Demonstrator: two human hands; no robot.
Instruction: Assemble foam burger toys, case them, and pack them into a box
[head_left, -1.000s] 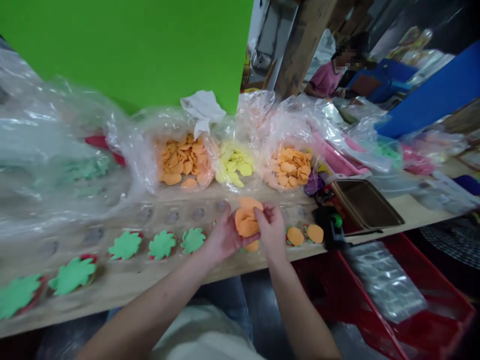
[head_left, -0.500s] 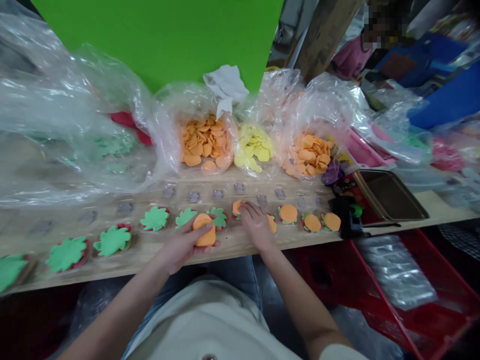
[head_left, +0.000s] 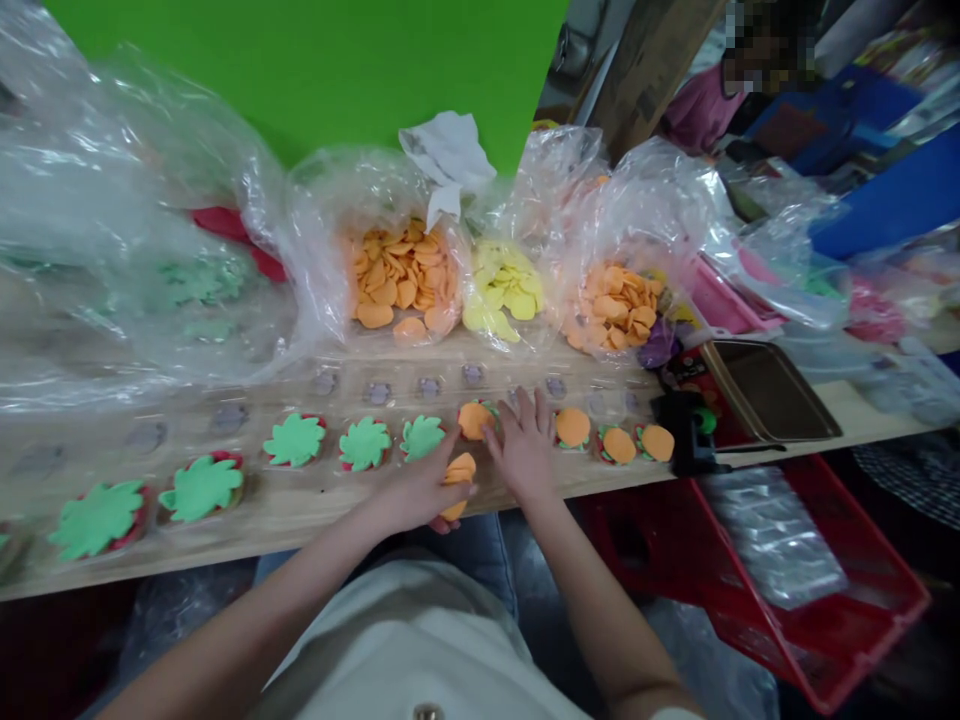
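My left hand (head_left: 420,492) is closed on a small stack of flat orange foam-like pieces (head_left: 459,478), held low over the table's front edge, with a fingertip reaching the row. My right hand (head_left: 525,440) rests over the row with its fingers spread, its thumb side against an orange piece (head_left: 474,420) that lies on a small stack in a clear tray. To the right sit several stacks topped with orange, such as the stack (head_left: 572,427). Leftward, the stacks carry green leaf-shaped pieces, including a green piece (head_left: 364,443) over red. What lies under my right palm is hidden.
Behind the row stand clear bags holding orange pieces (head_left: 405,275), yellow pieces (head_left: 510,285) and more orange pieces (head_left: 619,305). A black device (head_left: 686,430) and a brown tray (head_left: 776,390) lie right. Below is a red crate (head_left: 885,620). A person (head_left: 697,110) is beyond.
My left hand has moved right with the orange pieces, close to my right hand. My right hand has shifted slightly right and spread its fingers, uncovering the orange piece on the stack.
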